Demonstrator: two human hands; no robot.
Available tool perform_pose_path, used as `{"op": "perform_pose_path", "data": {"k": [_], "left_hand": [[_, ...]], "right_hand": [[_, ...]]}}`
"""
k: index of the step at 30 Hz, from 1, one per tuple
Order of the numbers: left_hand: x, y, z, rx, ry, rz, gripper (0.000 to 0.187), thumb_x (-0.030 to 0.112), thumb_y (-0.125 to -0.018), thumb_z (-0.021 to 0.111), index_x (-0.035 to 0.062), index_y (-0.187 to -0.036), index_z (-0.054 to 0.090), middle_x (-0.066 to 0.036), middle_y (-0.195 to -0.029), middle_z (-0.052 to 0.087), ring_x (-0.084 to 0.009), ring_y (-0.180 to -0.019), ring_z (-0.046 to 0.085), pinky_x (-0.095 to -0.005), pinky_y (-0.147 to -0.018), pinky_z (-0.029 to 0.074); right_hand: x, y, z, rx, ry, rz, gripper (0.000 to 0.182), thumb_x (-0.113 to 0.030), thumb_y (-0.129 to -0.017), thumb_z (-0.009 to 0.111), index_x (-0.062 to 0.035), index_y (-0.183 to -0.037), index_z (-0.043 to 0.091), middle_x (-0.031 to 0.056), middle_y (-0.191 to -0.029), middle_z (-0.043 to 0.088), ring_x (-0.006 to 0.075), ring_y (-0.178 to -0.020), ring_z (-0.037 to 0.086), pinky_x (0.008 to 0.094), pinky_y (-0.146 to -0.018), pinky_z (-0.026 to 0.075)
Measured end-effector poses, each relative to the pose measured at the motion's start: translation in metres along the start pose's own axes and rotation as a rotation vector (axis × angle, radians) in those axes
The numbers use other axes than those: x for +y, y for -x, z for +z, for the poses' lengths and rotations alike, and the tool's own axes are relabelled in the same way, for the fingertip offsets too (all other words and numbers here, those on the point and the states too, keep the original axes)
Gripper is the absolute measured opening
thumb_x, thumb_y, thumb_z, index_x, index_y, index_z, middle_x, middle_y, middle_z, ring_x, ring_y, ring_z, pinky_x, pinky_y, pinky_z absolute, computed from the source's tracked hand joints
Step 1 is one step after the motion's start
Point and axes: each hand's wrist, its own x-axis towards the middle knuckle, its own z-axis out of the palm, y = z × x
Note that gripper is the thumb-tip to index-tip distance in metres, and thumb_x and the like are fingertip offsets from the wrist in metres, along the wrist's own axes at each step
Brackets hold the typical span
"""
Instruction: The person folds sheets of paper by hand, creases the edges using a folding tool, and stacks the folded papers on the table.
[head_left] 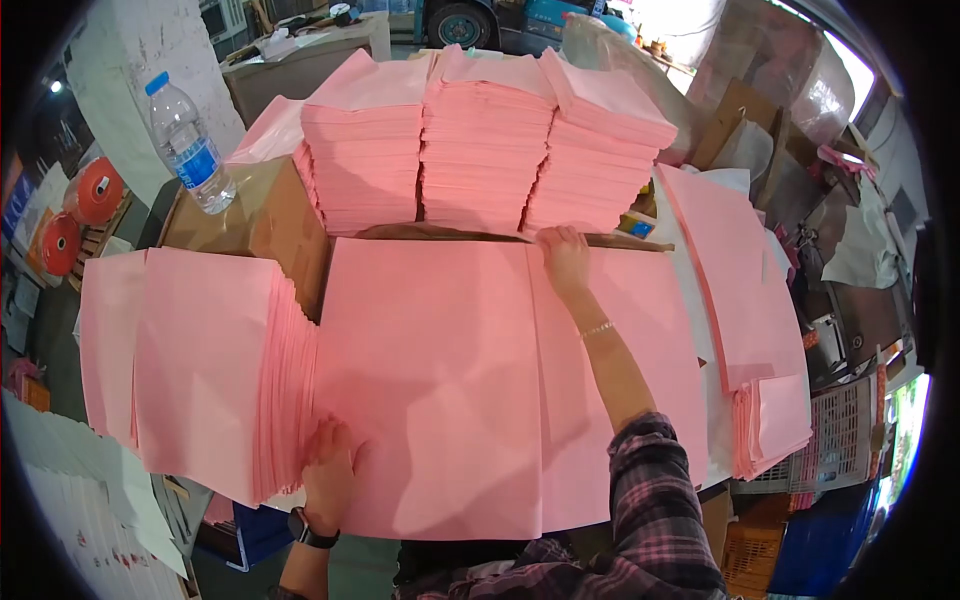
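Observation:
A large pink sheet (430, 380) lies flat in front of me, with another pink sheet (620, 370) beside it, to the right of a vertical edge or crease. My right hand (566, 262) rests at the far edge near that line, its fingers bent together; whether they pinch the paper is hard to tell. My left hand (332, 462), with a watch on the wrist, lies at the lower left edge of the large sheet, fingers spread. Close to its left stands a pile of pink sheets (205, 365). Tall pink stacks (485, 150) rise behind the flat sheets.
A water bottle (192, 145) stands on a cardboard box (262, 215) at the back left. More pink sheets (735, 270) and a small pink pile (775, 425) lie at the right. Beyond them is a grey plastic crate (838, 430).

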Motion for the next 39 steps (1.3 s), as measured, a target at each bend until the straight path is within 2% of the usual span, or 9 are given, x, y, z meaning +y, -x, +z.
{"op": "perform_pose_path", "data": {"k": [7,9,14,18,21,24,28,37,39], "left_hand": [[-0.008,0.004,0.003,-0.063,-0.001,-0.039,0.04,0.033,-0.094,0.056,0.0033,-0.12,0.055,-0.019,-0.126,0.056,-0.039,-0.112,0.056,-0.0463,-0.089,0.051],[-0.007,0.004,0.001,-0.095,-0.004,-0.066,0.038,0.025,-0.093,0.055,0.0068,-0.126,0.053,-0.019,-0.129,0.055,-0.0417,-0.112,0.055,-0.0478,-0.092,0.048],[-0.019,0.002,0.012,0.056,-0.048,0.058,0.036,0.033,-0.096,0.052,0.0037,-0.115,0.057,-0.019,-0.119,0.059,-0.0399,-0.105,0.059,-0.0478,-0.087,0.05],[-0.014,-0.005,0.005,0.027,0.022,0.085,0.033,0.032,-0.096,0.054,0.0023,-0.109,0.06,-0.019,-0.113,0.061,-0.0386,-0.103,0.059,-0.0473,-0.088,0.048],[-0.014,-0.008,0.001,0.02,0.073,0.075,0.028,0.028,-0.095,0.055,0.0018,-0.104,0.062,-0.018,-0.111,0.062,-0.0379,-0.104,0.058,-0.0461,-0.09,0.046],[-0.019,-0.01,0.004,0.036,0.073,0.112,0.029,0.028,-0.095,0.056,0.0015,-0.103,0.061,-0.017,-0.108,0.063,-0.0369,-0.104,0.058,-0.0452,-0.091,0.046],[-0.024,-0.009,0.007,0.113,-0.013,0.186,0.034,0.033,-0.096,0.053,0.0011,-0.102,0.062,-0.017,-0.107,0.063,-0.0375,-0.096,0.061,-0.0475,-0.085,0.048],[-0.004,-0.006,0.005,-0.019,0.034,-0.039,0.038,0.031,-0.092,0.057,0.0029,-0.117,0.057,-0.017,-0.123,0.057,-0.0369,-0.113,0.055,-0.0486,-0.097,0.044],[0.006,-0.006,0.011,0.032,-0.106,0.235,0.046,0.029,-0.088,0.06,0.0046,-0.126,0.053,-0.017,-0.133,0.051,-0.0363,-0.124,0.048,-0.0491,-0.104,0.038]], "right_hand": [[-0.051,0.148,-0.132,-0.248,-0.066,-0.501,0.016,-0.014,-0.07,0.069,-0.0139,-0.086,0.071,0.0025,-0.086,0.062,0.0217,-0.083,0.058,0.0416,-0.082,0.044],[-0.061,0.245,-0.18,-0.343,-0.109,-0.603,0.028,-0.011,-0.07,0.068,-0.0145,-0.098,0.071,0.0024,-0.088,0.061,0.0212,-0.085,0.06,0.042,-0.084,0.046],[-0.127,0.332,-0.294,-0.685,-0.449,-0.514,0.023,-0.006,-0.076,0.067,-0.0089,-0.099,0.065,0.006,-0.092,0.061,0.0234,-0.086,0.062,0.0364,-0.074,0.051],[-0.131,0.328,-0.301,-0.73,-0.548,0.216,0.012,-0.008,-0.084,0.064,-0.0061,-0.096,0.061,0.01,-0.092,0.059,0.0307,-0.079,0.062,0.0351,-0.068,0.054],[-0.144,0.292,-0.29,-0.794,-0.444,0.223,0.021,-0.012,-0.082,0.069,-0.0074,-0.101,0.061,0.011,-0.096,0.058,0.0319,-0.08,0.062,0.0382,-0.067,0.054],[-0.15,0.279,-0.271,-0.766,-0.258,-0.122,0.031,-0.013,-0.075,0.074,-0.01,-0.104,0.062,0.0096,-0.1,0.058,0.0305,-0.081,0.064,0.0389,-0.065,0.054],[-0.14,0.277,-0.26,-0.812,-0.313,-0.202,0.038,-0.013,-0.07,0.075,-0.0118,-0.106,0.063,0.0074,-0.102,0.059,0.0296,-0.083,0.065,0.0393,-0.064,0.055],[-0.131,0.29,-0.251,-0.792,-0.444,-0.113,0.041,-0.009,-0.062,0.074,-0.0123,-0.102,0.065,0.0058,-0.106,0.063,0.0298,-0.088,0.065,0.0407,-0.069,0.056],[-0.138,0.279,-0.268,-0.785,-0.427,-0.235,0.039,-0.004,-0.061,0.071,-0.0119,-0.099,0.066,0.0063,-0.113,0.063,0.0318,-0.093,0.066,0.0401,-0.073,0.056]]}}
